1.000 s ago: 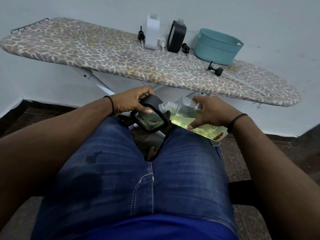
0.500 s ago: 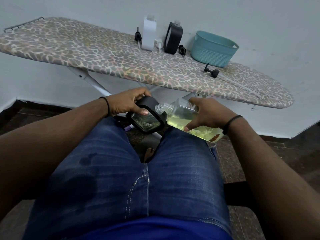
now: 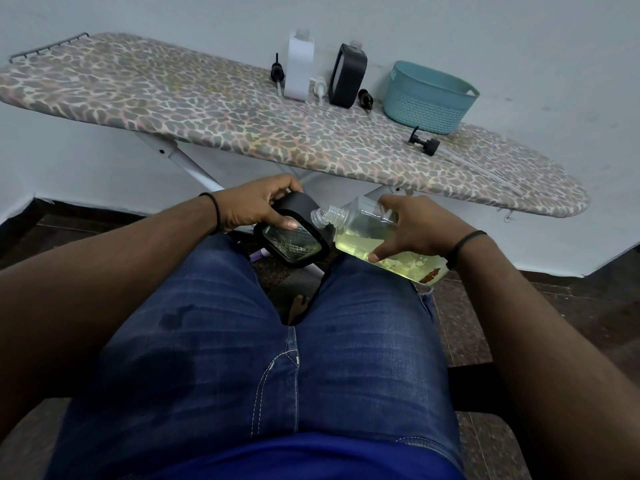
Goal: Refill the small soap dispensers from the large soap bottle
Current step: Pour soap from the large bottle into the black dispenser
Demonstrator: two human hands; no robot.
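Observation:
Above my knees, my left hand [image 3: 254,204] grips a small black-framed soap dispenser [image 3: 292,242], tilted with its clear face toward me. My right hand [image 3: 414,225] holds the large clear soap bottle [image 3: 363,233], which lies nearly flat with yellow-green liquid in its lower half. Its uncapped threaded neck [image 3: 323,214] points left and touches the dispenser's upper right corner. On the ironing board [image 3: 207,109] by the wall stand a white dispenser [image 3: 298,69] and a second black dispenser [image 3: 347,76], both without pumps.
Loose pump heads lie on the board: a black one [image 3: 277,72] left of the white dispenser, a white one [image 3: 319,87], a black one [image 3: 365,98], and another [image 3: 424,142] in front of a teal basket [image 3: 429,97]. The board's white legs stand behind my hands.
Both hands keep their grip and stay together. The bottle's base has dropped slightly, so the bottle lies a little flatter and the neck sits higher at the dispenser's corner.

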